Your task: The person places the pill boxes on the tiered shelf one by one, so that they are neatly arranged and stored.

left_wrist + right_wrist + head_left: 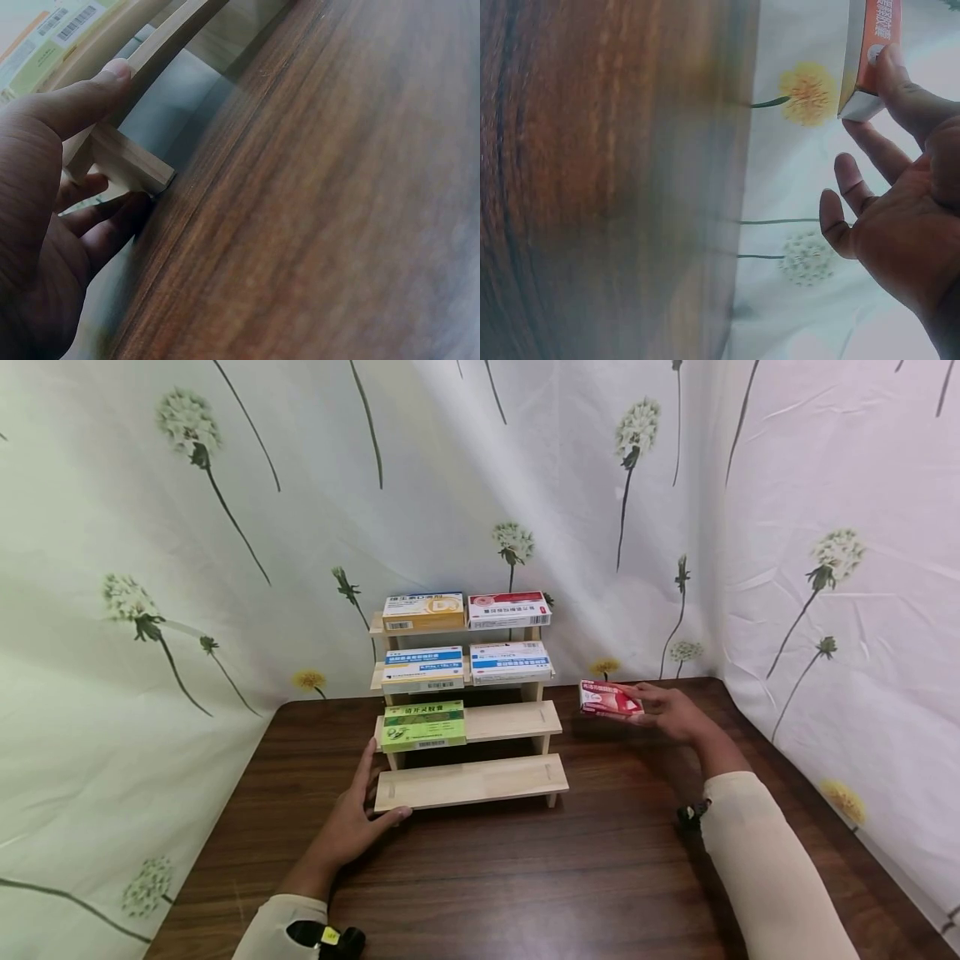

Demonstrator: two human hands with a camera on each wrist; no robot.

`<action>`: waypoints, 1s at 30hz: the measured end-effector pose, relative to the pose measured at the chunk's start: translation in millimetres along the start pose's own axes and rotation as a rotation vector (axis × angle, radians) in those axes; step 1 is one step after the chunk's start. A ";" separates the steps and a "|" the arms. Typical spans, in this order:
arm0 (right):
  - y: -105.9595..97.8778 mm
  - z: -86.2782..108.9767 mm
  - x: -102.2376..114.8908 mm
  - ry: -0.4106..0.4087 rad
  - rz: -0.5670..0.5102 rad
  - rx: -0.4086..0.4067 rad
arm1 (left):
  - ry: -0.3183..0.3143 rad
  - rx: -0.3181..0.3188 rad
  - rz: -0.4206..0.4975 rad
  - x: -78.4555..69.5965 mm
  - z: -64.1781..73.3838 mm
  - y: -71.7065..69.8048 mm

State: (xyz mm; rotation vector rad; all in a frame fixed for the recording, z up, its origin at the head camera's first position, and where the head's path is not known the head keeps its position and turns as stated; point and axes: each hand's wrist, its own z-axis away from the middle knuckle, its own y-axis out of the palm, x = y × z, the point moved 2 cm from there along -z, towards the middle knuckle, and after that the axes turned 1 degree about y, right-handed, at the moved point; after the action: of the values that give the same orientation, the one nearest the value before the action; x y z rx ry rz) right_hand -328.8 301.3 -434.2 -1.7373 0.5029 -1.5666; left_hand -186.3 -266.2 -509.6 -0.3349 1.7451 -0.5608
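Note:
My right hand (pixel 670 714) pinches a small red-and-white medicine box (pixel 600 698) by its right end, right of the stepped wooden rack (pixel 480 782). In the right wrist view the box (pixel 870 64) sits between thumb and index finger, the other fingers loosely bent. At the rack's front left corner, my left hand (pixel 348 822) grips it, the thumb (pixel 105 88) on the front plank's edge and the other fingers around the side by the leg. A green medicine box (pixel 423 727) lies on the left of the second step from the bottom.
Two blue-and-white boxes (pixel 423 669) share the step above. On the top step are a yellow-and-white box (pixel 423 612) and a red-and-white box (pixel 510 610). The rack stands on a dark wood table (pixel 480 877) before a dandelion-print cloth (pixel 450 485).

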 end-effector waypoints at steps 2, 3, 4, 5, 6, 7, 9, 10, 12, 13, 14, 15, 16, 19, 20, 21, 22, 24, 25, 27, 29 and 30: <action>-1.2 2.5 3.7 -0.008 0.003 0.002 | 0.001 -0.001 0.000 0.1 0.3 0.0; -2.0 3.7 5.4 -0.011 0.003 0.001 | 0.002 0.001 0.002 0.1 0.4 0.1; -2.8 4.9 7.2 -0.018 0.009 0.000 | 0.002 0.002 0.005 0.2 0.5 0.2; -3.7 6.4 9.3 -0.028 0.012 -0.002 | 0.003 0.002 0.006 0.2 0.5 0.2; -4.7 7.9 11.4 -0.040 0.015 -0.006 | 0.002 0.001 0.006 0.1 0.5 0.3; -5.6 9.6 13.6 -0.053 0.014 -0.010 | 0.003 0.002 0.006 0.2 0.5 0.3; -7.4 13.1 18.2 -0.080 0.006 -0.014 | 0.001 0.001 0.003 0.3 0.4 0.5; -8.1 15.2 21.0 -0.096 0.004 -0.015 | 0.000 0.000 0.002 0.5 0.5 0.5; -9.2 18.8 25.7 -0.116 -0.001 -0.013 | -0.001 -0.001 -0.001 0.7 0.6 0.5; -9.7 20.7 28.2 -0.124 -0.005 -0.010 | -0.001 -0.001 -0.001 0.8 0.7 0.6; -10.0 22.6 30.8 -0.127 -0.008 -0.007 | -0.001 -0.001 0.000 0.8 0.8 0.5; -10.3 24.3 33.4 -0.136 -0.007 -0.006 | 0.000 0.000 0.001 0.7 0.8 0.5; -10.6 26.1 35.6 -0.138 -0.005 -0.006 | 0.001 -0.001 0.001 0.5 0.7 0.3; -10.6 31.0 42.9 -0.169 -0.014 -0.001 | 0.002 -0.004 -0.003 0.2 0.5 0.0; -10.3 32.7 45.6 -0.180 -0.007 -0.002 | 0.003 -0.003 -0.003 0.1 0.5 -0.1; -10.0 33.9 48.0 -0.197 0.004 -0.005 | 0.003 -0.004 -0.003 0.0 0.3 -0.2; -9.5 34.9 50.2 -0.210 0.011 -0.007 | 0.002 -0.004 -0.004 0.0 0.2 -0.3; -8.2 36.8 55.6 -0.235 0.030 -0.013 | 0.002 -0.003 -0.002 0.1 0.1 -0.4; -7.5 37.6 57.8 -0.234 0.042 -0.017 | 0.004 -0.003 -0.002 0.1 -0.1 -0.4; -5.7 39.0 62.6 -0.240 0.056 -0.022 | 0.006 -0.004 -0.003 0.4 -0.2 -0.3; -3.7 40.7 67.6 -0.239 0.066 -0.020 | 0.007 -0.004 -0.006 0.9 -0.2 -0.1; -2.8 41.5 69.8 -0.241 0.073 -0.021 | 0.010 -0.005 -0.008 1.0 -0.3 0.0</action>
State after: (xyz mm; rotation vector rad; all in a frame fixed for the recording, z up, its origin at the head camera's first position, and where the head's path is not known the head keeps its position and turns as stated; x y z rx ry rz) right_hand -276.6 264.2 -384.3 -1.8718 0.4580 -1.2842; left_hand -186.8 -266.7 -510.3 -0.3431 1.7554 -0.5647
